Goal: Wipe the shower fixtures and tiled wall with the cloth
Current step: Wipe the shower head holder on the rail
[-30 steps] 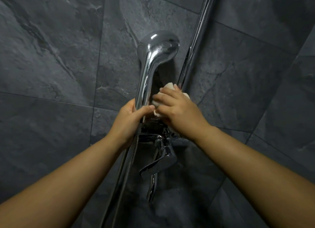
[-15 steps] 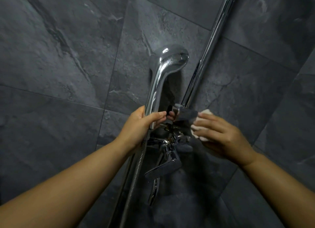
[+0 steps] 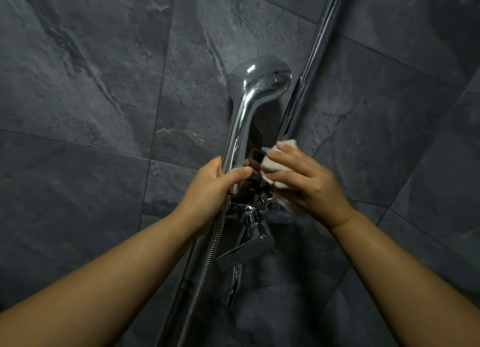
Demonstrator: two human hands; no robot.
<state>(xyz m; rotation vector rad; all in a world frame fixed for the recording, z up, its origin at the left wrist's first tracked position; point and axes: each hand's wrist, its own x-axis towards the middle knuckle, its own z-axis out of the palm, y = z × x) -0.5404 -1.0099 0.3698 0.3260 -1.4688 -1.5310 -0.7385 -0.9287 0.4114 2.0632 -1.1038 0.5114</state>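
1. The left forearm [image 3: 104, 281] and the right forearm [image 3: 405, 268], both bare, are reaching in from the bottom corners and converging on the chrome fittings in the middle.
2. A ribbed metal hose [image 3: 207, 255] is hanging from just under the left hand and running down toward the bottom edge.
3. The mixer lever [image 3: 246, 250] is jutting toward the camera below both hands, tilted downward, with a narrow spout [image 3: 233, 289] hanging beneath it.
4. The left hand [image 3: 215, 188] is grasping the lower end of the hand shower [image 3: 241, 128]. Its thumb is lying across the front of the chrome handle and its fingers are wrapping round behind.
5. The right hand [image 3: 309, 188] is holding the cloth [image 3: 275, 165], with its fingers laid over the cloth and pressing it against the fitting just right of the handle.
6. The cloth is sitting bunched and pale between the handle and the foot of the riser rail [image 3: 311, 68]. It is showing above and below the fingers.
7. The hand shower is rising from the left hand, its rounded head sitting at the top and catching highlights.
8. The riser rail is slanting up from beside the cloth to the top right.
9. The tiled wall [image 3: 78, 92] is filling the background in large dark grey, stone-look tiles with thin grout lines.
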